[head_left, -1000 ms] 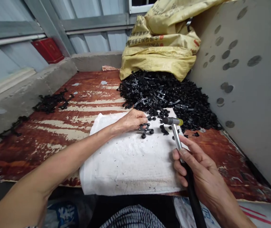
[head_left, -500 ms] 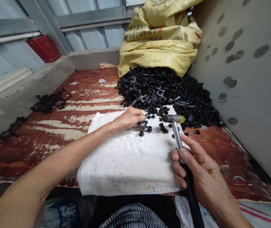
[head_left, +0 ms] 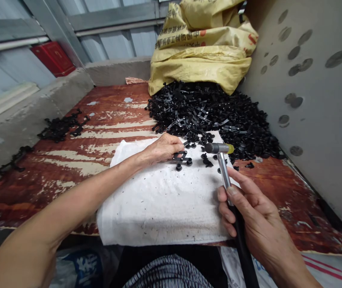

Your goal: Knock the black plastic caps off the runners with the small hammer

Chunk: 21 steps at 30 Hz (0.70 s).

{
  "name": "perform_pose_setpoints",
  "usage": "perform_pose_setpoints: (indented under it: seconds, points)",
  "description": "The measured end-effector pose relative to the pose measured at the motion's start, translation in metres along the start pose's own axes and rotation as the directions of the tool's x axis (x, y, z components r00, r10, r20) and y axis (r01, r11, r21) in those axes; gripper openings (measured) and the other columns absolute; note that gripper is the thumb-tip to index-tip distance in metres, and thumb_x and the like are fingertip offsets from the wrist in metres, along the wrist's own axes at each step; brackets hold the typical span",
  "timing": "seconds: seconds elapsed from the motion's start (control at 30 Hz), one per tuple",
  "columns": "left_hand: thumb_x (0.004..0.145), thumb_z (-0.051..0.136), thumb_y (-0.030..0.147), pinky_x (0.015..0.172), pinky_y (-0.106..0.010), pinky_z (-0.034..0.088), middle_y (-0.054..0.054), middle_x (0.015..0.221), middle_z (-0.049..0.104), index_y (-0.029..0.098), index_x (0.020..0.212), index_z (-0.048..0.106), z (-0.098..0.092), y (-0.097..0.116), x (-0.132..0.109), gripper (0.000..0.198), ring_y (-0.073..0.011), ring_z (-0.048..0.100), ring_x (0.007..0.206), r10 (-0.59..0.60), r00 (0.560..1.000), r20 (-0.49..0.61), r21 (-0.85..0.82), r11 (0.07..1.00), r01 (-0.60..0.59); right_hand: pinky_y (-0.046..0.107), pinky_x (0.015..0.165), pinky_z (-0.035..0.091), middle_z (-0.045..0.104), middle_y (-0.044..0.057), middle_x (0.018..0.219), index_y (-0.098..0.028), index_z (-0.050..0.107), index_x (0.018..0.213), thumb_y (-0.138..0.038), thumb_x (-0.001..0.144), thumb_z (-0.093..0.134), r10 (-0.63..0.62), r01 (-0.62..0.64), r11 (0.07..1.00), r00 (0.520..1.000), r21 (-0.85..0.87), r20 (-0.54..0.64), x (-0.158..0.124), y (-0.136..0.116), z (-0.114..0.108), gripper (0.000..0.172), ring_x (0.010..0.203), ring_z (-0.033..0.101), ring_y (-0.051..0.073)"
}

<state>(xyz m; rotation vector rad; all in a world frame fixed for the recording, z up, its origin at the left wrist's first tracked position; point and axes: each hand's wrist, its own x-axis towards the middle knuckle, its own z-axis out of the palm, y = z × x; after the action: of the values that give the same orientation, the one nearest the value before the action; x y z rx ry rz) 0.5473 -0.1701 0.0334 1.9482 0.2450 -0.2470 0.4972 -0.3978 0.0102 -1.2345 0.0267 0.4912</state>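
My left hand point(head_left: 166, 147) is closed on the edge of a small black hinged linkage part point(head_left: 182, 159), which has round knobs at its ends and rests on a white cloth point(head_left: 159, 208). The fingertips are partly hidden behind the hand. My right hand point(head_left: 249, 208) grips a mallet point(head_left: 225, 172) by its black handle and metal shaft. Its head, dark at one end and yellow at the other, hangs over the right side of the cloth. Several loose black pieces point(head_left: 207, 161) lie between the linkage and the mallet.
A large heap of black parts point(head_left: 201, 112) spills from a yellow sack point(head_left: 201, 68) at the back. More black linkages point(head_left: 61, 127) lie on the worn red-brown tabletop point(head_left: 77, 160) at left. A spotted pale panel point(head_left: 317, 112) stands along the right side.
Both hands, the linkage and the mallet hold nearly the same positions. Only a slight shift of the camera view is visible.
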Motion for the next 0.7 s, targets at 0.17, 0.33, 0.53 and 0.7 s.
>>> perform_pose_setpoints:
  seconds: [0.17,0.33,0.53,0.7]
  points:
    - [0.085,0.053,0.011,0.038,-0.022,0.017,0.004,0.05,0.05,0.013,0.065,0.059,0.001,0.005,-0.003,0.02,-0.0033,0.031,0.036,-0.028,1.0,-0.009,0.008,1.0,0.028,0.015,0.03,0.037,0.057,-0.005,0.069,-0.032,0.056,0.12,-0.045,0.072,0.077,0.003,-0.003,1.0,1.0,-0.004,-0.003,0.0,0.0,0.001,0.054,0.044,0.041,0.007]
    - [0.083,0.052,0.01,0.038,-0.022,0.015,0.004,0.047,0.046,0.013,0.062,0.058,0.002,0.006,-0.003,0.021,-0.0036,0.03,0.036,-0.007,1.0,-0.024,0.053,0.999,0.008,0.015,0.03,0.037,0.057,-0.005,0.068,-0.031,0.056,0.12,-0.046,0.072,0.077,0.003,-0.003,1.0,1.0,-0.008,-0.005,0.001,0.0,0.001,0.054,0.044,0.041,0.007]
    - [0.078,0.053,0.012,0.039,-0.022,0.017,0.005,0.044,0.039,0.016,0.054,0.048,0.0,0.007,-0.002,0.026,-0.0045,0.03,0.037,-0.003,1.0,-0.019,0.109,0.994,0.005,0.016,0.03,0.036,0.056,-0.005,0.069,-0.03,0.054,0.121,-0.049,0.072,0.075,0.001,0.0,0.998,1.0,-0.057,0.018,0.0,0.0,-0.001,0.057,0.044,0.041,0.008]
    - [0.074,0.054,0.015,0.041,-0.024,0.017,0.004,0.044,0.039,0.016,0.051,0.051,-0.006,0.008,-0.002,0.023,-0.0059,0.031,0.041,0.063,0.998,-0.029,0.29,0.956,-0.052,0.022,0.034,0.041,0.061,0.001,0.075,-0.023,0.052,0.132,-0.044,0.087,0.057,-0.094,0.156,0.851,0.985,-0.502,0.148,0.012,-0.013,-0.01,0.049,0.047,0.049,0.011]
